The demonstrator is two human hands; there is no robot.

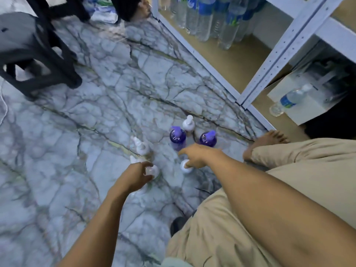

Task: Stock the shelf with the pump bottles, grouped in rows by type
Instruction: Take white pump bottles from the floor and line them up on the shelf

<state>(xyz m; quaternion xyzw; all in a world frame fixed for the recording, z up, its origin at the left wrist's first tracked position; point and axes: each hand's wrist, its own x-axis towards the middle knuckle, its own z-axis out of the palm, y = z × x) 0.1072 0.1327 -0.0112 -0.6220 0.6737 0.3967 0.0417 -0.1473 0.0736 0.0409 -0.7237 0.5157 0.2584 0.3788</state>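
The left white bottle [152, 171] stands on the floor [96, 112], gripped by our left hand [137, 175]. At its 3 o'clock the right white bottle [185, 168] sits under our right hand [197, 155], whose hold we cannot tell. Purple bottles [177, 136] stand at 12 o'clock.

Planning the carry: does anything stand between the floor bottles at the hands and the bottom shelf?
Only other stock: two purple bottles and a white bottle stand on the floor between. Beyond them the shelf board is bare; water bottles stand farther along.
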